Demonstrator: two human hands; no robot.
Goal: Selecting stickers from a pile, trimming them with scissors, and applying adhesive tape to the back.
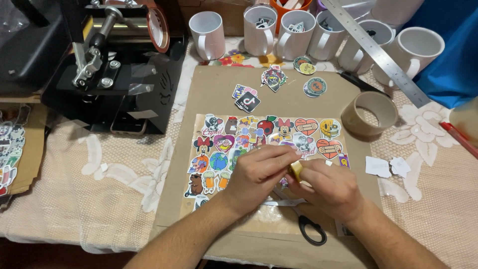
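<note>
- Both our hands meet over the sticker sheet [264,144]: left hand [259,174] and right hand [326,187] pinch a small yellowish piece [297,169] between the fingertips, held tight.
- Progress-wise, we'd say early: most stickers sit uncut on the cardboard [209,94].
- A few loose stickers [274,78] lie up top.
- Scissors [303,221] rest below our hands, tape roll [369,113] off right, white mugs [294,30] look bare.

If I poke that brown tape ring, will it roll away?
Probably not: the tape ring lies flat on its side on the cardboard, so a poke would likely just slide it. It looks hollow, so probably light. Stood on edge, it could roll.
</note>
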